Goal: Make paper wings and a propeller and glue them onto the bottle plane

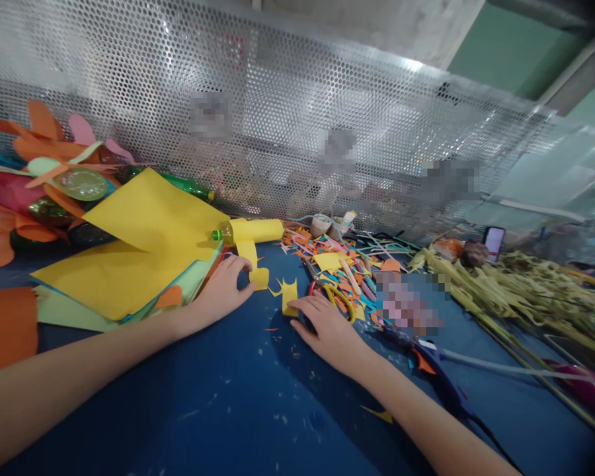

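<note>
My left hand (227, 281) is curved at the edge of a small yellow paper piece (260, 279), its thumb and forefinger apart. My right hand (330, 327) has its fingertips on another yellow piece (289, 295) with a spiky cut edge, while its thumb is spread away below. Beyond the left hand lies a plastic bottle wrapped in yellow paper (258, 230), its green cap pointing left. Scissors with red and yellow handles (344, 301) lie just past the right hand, partly hidden by it.
Yellow sheets (153, 218) are stacked over green paper at left, near orange paper (7, 327) and bottles with paper petals (82, 184). Colourful scraps (322, 241) cover the back middle. A dark blue glue gun (449, 380), dried husks (515, 297) and a phone (494, 243) lie right. Perforated metal (277, 112) stands behind.
</note>
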Action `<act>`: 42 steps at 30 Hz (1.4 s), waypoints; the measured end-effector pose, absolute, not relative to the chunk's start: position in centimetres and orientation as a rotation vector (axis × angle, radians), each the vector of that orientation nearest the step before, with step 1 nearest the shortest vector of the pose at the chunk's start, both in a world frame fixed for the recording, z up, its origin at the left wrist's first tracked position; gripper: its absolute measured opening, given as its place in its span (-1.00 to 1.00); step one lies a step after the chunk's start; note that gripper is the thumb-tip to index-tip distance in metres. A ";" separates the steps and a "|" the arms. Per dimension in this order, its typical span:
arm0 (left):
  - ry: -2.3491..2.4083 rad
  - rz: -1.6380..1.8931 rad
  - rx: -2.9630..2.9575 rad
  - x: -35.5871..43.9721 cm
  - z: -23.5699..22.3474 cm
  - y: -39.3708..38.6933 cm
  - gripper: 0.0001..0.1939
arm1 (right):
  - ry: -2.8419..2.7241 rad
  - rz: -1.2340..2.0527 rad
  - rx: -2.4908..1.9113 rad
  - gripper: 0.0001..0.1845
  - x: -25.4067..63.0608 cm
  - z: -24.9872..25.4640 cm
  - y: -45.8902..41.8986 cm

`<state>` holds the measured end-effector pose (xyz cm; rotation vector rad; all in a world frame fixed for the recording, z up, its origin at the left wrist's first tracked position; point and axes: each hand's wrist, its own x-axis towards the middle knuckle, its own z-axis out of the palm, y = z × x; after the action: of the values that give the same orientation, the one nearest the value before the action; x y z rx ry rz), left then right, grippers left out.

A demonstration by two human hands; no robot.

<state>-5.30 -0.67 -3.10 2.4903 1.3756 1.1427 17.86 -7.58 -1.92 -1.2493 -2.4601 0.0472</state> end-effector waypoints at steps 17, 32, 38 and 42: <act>0.862 0.651 2.864 -2.9 -2.9 -5.3 -0.77 | -2.604 0.049 -1.188 -0.78 18.4 -1.0 -8.4; 1.101 0.541 2.993 -3.7 -3.5 -4.0 -0.67 | -2.632 0.102 -1.218 -0.73 18.5 -0.7 -8.9; 1.642 0.234 3.092 -3.9 -2.0 -4.3 -0.68 | -2.664 0.068 -1.256 -0.72 18.1 -0.2 -9.3; 1.347 0.310 3.266 -3.5 -1.3 -5.4 -0.76 | -2.697 0.025 -1.312 -0.76 17.8 -0.2 -9.4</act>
<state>-3.47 -5.35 -1.27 3.2655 1.3466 0.3102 17.80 -9.40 -0.15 -1.3124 -2.6969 0.0254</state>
